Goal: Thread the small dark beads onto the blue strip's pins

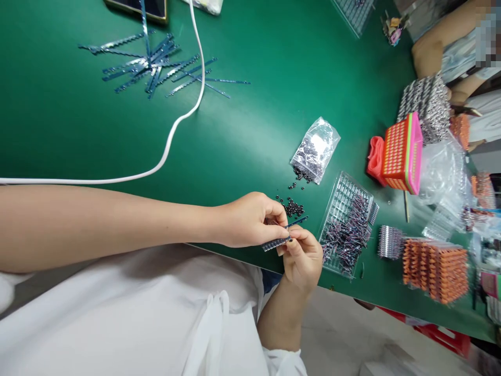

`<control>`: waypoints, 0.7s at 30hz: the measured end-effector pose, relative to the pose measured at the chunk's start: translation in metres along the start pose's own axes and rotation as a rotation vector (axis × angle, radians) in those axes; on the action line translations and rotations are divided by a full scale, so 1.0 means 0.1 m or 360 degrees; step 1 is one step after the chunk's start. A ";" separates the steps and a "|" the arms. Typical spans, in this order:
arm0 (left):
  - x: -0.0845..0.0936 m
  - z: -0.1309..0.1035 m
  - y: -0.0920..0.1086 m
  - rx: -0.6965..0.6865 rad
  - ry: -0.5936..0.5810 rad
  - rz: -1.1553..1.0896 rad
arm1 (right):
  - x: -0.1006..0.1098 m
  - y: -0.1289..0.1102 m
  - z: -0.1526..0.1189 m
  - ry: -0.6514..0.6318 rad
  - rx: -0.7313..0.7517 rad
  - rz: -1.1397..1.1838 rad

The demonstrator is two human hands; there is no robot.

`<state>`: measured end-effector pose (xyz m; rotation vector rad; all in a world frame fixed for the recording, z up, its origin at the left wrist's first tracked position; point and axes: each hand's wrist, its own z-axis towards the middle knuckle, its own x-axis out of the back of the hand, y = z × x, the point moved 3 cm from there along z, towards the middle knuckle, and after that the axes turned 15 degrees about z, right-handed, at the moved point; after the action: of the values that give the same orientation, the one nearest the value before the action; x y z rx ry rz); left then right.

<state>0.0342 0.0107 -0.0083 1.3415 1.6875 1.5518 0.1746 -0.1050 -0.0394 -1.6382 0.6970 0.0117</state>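
Note:
My left hand [256, 219] is closed on a short dark strip with rows of small bumps [276, 244], low over the near table edge. A thin blue notched strip [298, 222] sticks out by its fingers. My right hand [304, 257] meets it at the strip's end, thumb and finger pinched on a tiny dark piece [290, 239] too small to name. Just beyond the hands lies a pile of small shiny black beads [293, 207]. More beads spill from a clear plastic bag [318, 146]. To the right, a clear ridged tray [331, 209] holds many thin dark purplish pieces [348, 235].
Loose blue notched strips [154, 62] lie scattered at upper left, near a white cable [172, 133]. Rightward stand an orange basket [396, 154], a stack of orange pieces [435, 269] and a silvery stack [425, 107]. Another person's arm [438, 39] rests at upper right.

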 end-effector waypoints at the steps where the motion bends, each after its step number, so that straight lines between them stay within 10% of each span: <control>1: -0.01 0.00 0.00 0.0005 0.0001 0.0009 | 0.00 0.00 0.00 -0.0020 0.0002 0.0013; 21: -0.01 0.02 -0.03 -0.0068 -0.0040 0.0061 | 0.03 0.01 0.03 -0.0125 -0.0102 -0.0010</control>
<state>0.0357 0.0110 -0.0116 1.3737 1.6134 1.5772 0.1775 -0.1034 -0.0420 -1.6922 0.6371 0.0941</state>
